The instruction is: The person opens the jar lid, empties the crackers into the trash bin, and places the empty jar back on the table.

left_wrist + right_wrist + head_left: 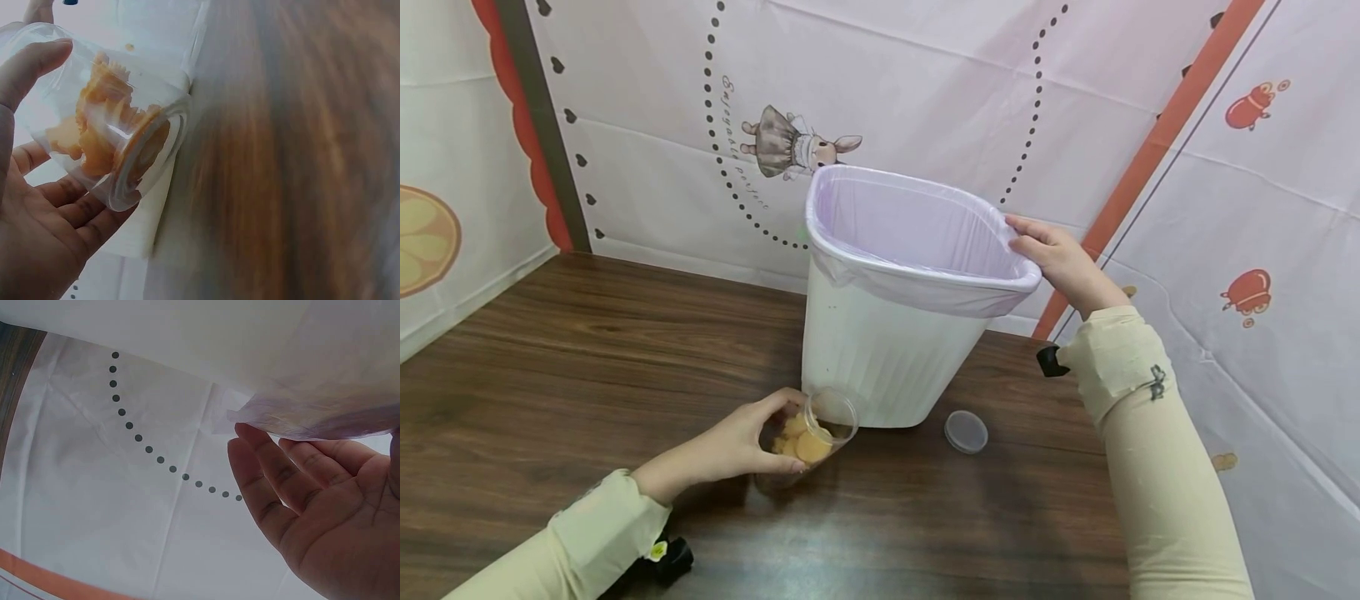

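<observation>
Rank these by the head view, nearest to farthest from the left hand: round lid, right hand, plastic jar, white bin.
1. Plastic jar: held in the left hand.
2. White bin: its near base is just beyond the jar.
3. Round lid: on the table, right of the bin's base.
4. Right hand: at the bin's right rim.

A clear plastic jar holding yellow-orange pieces is tilted in the left hand, its rim leaning right, close to the near-left foot of a ribbed white bin; that stands mouth up, a thin lavender liner folded over its edge.
</observation>
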`<state>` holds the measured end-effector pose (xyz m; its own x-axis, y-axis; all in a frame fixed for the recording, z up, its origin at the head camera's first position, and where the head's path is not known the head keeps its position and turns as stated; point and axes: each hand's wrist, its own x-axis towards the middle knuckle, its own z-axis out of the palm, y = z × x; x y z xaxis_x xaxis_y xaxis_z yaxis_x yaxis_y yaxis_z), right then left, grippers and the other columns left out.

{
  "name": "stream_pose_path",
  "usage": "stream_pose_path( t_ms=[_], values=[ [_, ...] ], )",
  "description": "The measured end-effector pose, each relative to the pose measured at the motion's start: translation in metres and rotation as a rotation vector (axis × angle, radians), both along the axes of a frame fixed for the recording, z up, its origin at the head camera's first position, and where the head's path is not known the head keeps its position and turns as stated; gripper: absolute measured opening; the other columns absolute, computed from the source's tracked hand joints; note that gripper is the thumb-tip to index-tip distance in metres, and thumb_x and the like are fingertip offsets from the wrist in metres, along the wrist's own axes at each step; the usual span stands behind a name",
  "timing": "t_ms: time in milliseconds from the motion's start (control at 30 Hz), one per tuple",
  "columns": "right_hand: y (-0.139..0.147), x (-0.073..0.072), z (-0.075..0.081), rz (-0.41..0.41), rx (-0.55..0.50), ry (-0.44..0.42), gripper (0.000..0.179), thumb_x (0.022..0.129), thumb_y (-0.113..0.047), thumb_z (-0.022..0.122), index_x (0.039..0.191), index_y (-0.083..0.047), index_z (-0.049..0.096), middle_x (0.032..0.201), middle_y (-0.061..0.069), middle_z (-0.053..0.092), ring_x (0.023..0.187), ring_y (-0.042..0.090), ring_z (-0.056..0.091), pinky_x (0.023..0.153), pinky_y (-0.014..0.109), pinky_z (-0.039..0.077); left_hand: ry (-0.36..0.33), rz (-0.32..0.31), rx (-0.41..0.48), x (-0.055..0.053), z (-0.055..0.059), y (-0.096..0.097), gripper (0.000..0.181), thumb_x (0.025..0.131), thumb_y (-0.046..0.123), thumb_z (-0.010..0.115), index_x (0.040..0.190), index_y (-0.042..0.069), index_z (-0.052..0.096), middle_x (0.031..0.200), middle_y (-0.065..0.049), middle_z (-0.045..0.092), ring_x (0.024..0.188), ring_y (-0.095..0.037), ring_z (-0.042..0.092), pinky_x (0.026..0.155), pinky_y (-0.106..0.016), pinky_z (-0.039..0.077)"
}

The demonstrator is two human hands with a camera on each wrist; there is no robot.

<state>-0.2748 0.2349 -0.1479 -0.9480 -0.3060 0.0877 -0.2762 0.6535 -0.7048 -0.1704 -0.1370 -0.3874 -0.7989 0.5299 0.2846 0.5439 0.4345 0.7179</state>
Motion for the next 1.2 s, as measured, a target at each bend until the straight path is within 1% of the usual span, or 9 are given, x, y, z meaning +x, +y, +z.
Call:
stream_pose_path(
  t_ms=[133, 200, 333, 400, 600, 667, 833, 900, 1200],
  values=[
    [0.0001, 0.0002, 0.0001, 0.003, 0.002, -0.002, 0.052, 0.102, -0.027, 0.041, 0.152, -0.015, 0.030, 0.148, 0.012, 0.042, 0.107, -0.002, 0.050, 0.100, 0.027, 0.039, 0.014, 0.016, 0.001, -0.0010, 0.0022, -0.0017, 0.063, 0.075, 0.038, 0.081, 0.126, 0.015, 0.050, 0.105, 0.006, 0.061, 0.097, -0.009, 0.055, 0.083, -0.026, 0.048],
    [0.0002, 0.0004, 0.0002, 0.003, 0.000, -0.003, 0.052, 0.102, -0.027, 0.041, 0.152, -0.014, 0.030, 0.148, 0.012, 0.042, 0.107, -0.002, 0.050, 0.099, 0.025, 0.039, 0.022, 0.019, 0.001, -0.0012, 0.0035, -0.0024, 0.063, 0.075, 0.038, 0.081, 0.125, 0.016, 0.050, 0.105, 0.006, 0.061, 0.097, -0.008, 0.055, 0.083, -0.026, 0.048],
    [0.0003, 0.0003, -0.0001, -0.002, -0.005, -0.003, 0.052, 0.102, -0.026, 0.041, 0.151, -0.014, 0.030, 0.144, 0.012, 0.045, 0.102, -0.004, 0.052, 0.089, 0.015, 0.042, 0.036, 0.021, 0.009, -0.0014, 0.0047, -0.0033, 0.061, 0.075, 0.038, 0.081, 0.125, 0.016, 0.052, 0.106, 0.006, 0.061, 0.097, -0.008, 0.055, 0.083, -0.026, 0.047],
    [0.0003, -0.0001, -0.0003, -0.003, -0.013, -0.002, 0.052, 0.102, -0.026, 0.041, 0.151, -0.014, 0.031, 0.142, 0.012, 0.047, 0.100, -0.005, 0.053, 0.086, 0.013, 0.042, 0.039, 0.021, 0.013, -0.0015, 0.0048, -0.0034, 0.061, 0.076, 0.038, 0.081, 0.125, 0.016, 0.052, 0.106, 0.007, 0.061, 0.097, -0.008, 0.054, 0.083, -0.026, 0.046],
    [0.0003, -0.0008, -0.0007, 0.001, -0.024, 0.007, 0.051, 0.101, -0.025, 0.041, 0.150, -0.013, 0.032, 0.134, 0.009, 0.052, 0.096, -0.006, 0.054, 0.084, 0.013, 0.044, 0.048, 0.023, 0.021, -0.0017, 0.0036, -0.0038, 0.060, 0.076, 0.036, 0.081, 0.125, 0.017, 0.052, 0.106, 0.007, 0.060, 0.097, -0.008, 0.054, 0.083, -0.026, 0.046],
    [0.0003, -0.0005, -0.0006, 0.000, -0.021, 0.004, 0.051, 0.102, -0.026, 0.041, 0.151, -0.014, 0.032, 0.135, 0.009, 0.051, 0.097, -0.006, 0.054, 0.085, 0.013, 0.044, 0.050, 0.026, 0.030, -0.0017, 0.0034, -0.0042, 0.059, 0.076, 0.035, 0.081, 0.124, 0.017, 0.052, 0.106, 0.007, 0.060, 0.097, -0.008, 0.054, 0.083, -0.026, 0.047],
    [0.0003, 0.0006, -0.0003, -0.002, -0.008, -0.004, 0.052, 0.102, -0.028, 0.040, 0.151, -0.016, 0.031, 0.140, 0.010, 0.048, 0.100, -0.004, 0.053, 0.088, 0.015, 0.042, 0.048, 0.047, 0.044, -0.0019, 0.0037, -0.0054, 0.058, 0.077, 0.033, 0.080, 0.125, 0.021, 0.051, 0.107, 0.007, 0.061, 0.099, -0.009, 0.054, 0.086, -0.028, 0.047],
    [0.0003, 0.0009, -0.0003, 0.000, -0.007, -0.003, 0.051, 0.102, -0.028, 0.040, 0.151, -0.016, 0.031, 0.139, 0.010, 0.049, 0.100, -0.004, 0.054, 0.088, 0.015, 0.042, 0.051, 0.059, 0.042, -0.0020, 0.0042, -0.0058, 0.058, 0.077, 0.033, 0.080, 0.126, 0.022, 0.051, 0.108, 0.008, 0.061, 0.099, -0.009, 0.055, 0.087, -0.029, 0.047],
    [0.0000, 0.0003, -0.0007, 0.000, -0.029, 0.006, 0.052, 0.102, -0.025, 0.041, 0.151, -0.013, 0.032, 0.134, 0.008, 0.052, 0.095, -0.006, 0.054, 0.084, 0.013, 0.044, 0.050, 0.085, 0.046, -0.0022, 0.0082, -0.0076, 0.058, 0.077, 0.030, 0.080, 0.126, 0.021, 0.050, 0.106, 0.010, 0.061, 0.100, -0.007, 0.054, 0.090, -0.031, 0.047]
  ],
)
